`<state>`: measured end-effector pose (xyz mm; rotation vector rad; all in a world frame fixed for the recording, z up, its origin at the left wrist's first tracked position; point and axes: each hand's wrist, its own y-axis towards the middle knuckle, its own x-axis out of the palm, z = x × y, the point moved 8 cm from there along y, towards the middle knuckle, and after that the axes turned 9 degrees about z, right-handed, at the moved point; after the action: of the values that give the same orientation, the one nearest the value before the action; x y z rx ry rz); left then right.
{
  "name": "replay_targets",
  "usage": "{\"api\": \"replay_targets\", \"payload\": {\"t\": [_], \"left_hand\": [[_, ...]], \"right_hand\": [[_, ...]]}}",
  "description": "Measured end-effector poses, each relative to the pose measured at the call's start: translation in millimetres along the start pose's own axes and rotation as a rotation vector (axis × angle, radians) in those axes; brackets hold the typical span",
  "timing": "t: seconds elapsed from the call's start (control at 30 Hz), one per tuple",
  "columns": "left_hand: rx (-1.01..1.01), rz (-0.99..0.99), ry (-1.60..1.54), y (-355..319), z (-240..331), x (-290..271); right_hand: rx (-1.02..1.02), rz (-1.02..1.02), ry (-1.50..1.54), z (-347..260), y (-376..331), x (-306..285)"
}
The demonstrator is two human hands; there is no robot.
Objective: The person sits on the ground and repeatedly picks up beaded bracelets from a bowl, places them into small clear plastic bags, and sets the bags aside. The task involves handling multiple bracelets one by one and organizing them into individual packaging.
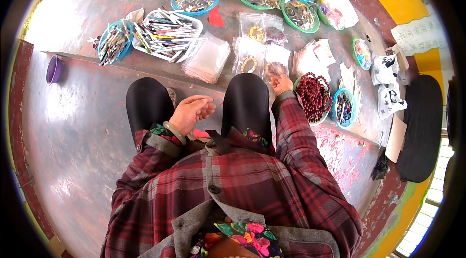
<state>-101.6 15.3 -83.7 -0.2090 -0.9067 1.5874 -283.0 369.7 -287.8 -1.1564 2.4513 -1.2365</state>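
My left hand (191,113) is held above my lap between my knees, its fingers loosely stretched and nothing visible in them. A pale bangle (174,131) circles that wrist. Beyond my right knee, my right hand (281,84) has its fingers bent closed at the near edge of a clear plastic bag (277,59) with a dark beaded bracelet (274,70) inside. Beside it lies another clear bag (242,46) with a tan and yellow beaded bracelet (249,64). Just right of my right hand, dark red bead strings (314,96) fill a green bowl (297,83).
Flat empty bags (208,56) lie stacked left of the bagged bracelets. Farther left are a white tray (199,24) of pens and a blue basket (130,29) of pens. Several baskets of packaged trinkets stand at the back. A blue basket (353,107) holds dark cords; a purple bowl (52,70) sits far left.
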Motion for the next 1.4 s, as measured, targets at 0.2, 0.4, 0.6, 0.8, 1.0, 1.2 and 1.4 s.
{"api": "replay_targets", "payload": {"t": [0.2, 0.4, 0.6, 0.8, 1.0, 1.2, 1.4], "left_hand": [[0.005, 0.015, 0.01, -3, -1, -2], [0.019, -0.016, 0.036, -3, 5, 2], [0.033, -0.007, 0.029, -7, 1, -5], [0.003, -0.05, 0.118, -8, -5, 0], [0.044, -0.086, 0.329, -4, -13, 2], [0.104, -0.026, 0.424, -5, 0, -2], [0.101, -0.008, 0.36, -5, -7, -21]], "right_hand": [[-0.835, 0.345, -0.999, -57, -91, 14], [-1.251, 0.049, -1.391, -24, -86, 43], [-1.139, -0.265, -1.568, -19, -114, 67], [-1.204, -0.218, -1.641, -50, -106, 112], [-1.655, -0.825, -1.35, -15, -232, 234], [-1.312, -0.749, -1.714, 123, -225, 257], [-1.422, -0.548, -1.954, 162, -233, 225]]}}
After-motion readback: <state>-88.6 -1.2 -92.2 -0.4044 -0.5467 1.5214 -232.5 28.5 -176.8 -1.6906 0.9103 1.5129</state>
